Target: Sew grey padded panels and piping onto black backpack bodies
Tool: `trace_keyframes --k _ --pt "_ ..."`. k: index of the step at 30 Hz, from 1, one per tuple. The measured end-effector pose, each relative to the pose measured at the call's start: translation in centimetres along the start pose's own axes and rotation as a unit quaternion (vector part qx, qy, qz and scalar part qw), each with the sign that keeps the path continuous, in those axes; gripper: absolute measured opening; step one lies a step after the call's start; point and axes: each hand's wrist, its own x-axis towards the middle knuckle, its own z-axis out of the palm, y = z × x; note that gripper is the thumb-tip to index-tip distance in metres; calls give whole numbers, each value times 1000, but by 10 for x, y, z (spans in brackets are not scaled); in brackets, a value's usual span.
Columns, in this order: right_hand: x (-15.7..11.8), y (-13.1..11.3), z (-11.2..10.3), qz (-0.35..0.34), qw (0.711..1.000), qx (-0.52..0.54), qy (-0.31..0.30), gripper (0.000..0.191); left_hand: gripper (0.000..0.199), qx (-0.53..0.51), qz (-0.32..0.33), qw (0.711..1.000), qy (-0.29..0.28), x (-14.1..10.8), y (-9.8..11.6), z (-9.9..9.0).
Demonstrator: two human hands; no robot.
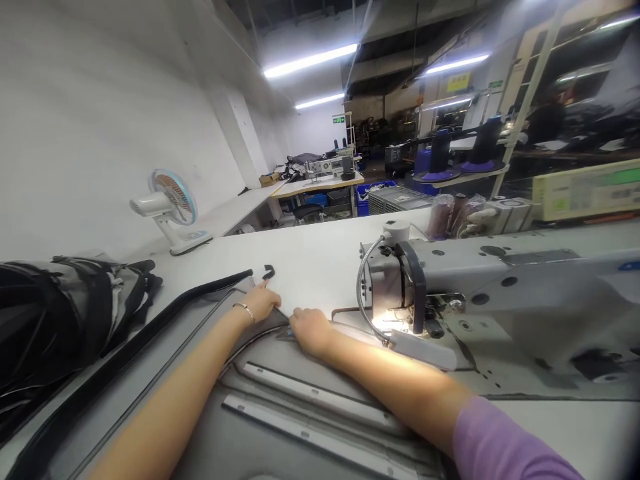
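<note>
A large grey fabric panel (200, 347) with black edging lies on the white table under both my arms. My left hand (263, 301) is closed at the panel's far edge, its fingertips close to the curled black end of the edging (269, 271). To its right, my right hand (311, 330) is closed over the same edge. From under its fingers shows a small tool with a blue part (289, 332), its tip pointing left; the rest is hidden. Two pale strips (315, 393) with small slots run across the panel nearer me.
A sewing machine (480, 280) with its lamp lit stands at the right, a grey cable (361, 280) looping at its head. Black bags or fabric (65, 313) are heaped at the left. A small fan (170, 207) stands by the wall; thread cones (440, 157) are behind the machine.
</note>
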Motion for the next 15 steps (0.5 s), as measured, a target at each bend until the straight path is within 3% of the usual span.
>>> trace_keyframes --k 4,7,9,15 --pt "-11 -5 3 -29 999 -3 -22 23 13 -20 5 1000 -22 -34 0 12" --pt "-23 -5 5 -38 999 -2 -36 25 23 -44 -18 999 -11 -51 -1 19" --pt "-31 -4 6 -43 998 -3 -42 26 29 -64 -43 997 -11 -53 -2 23" --pt "-38 -8 5 -62 997 -14 -43 29 20 -129 -70 988 -56 -41 1 23"
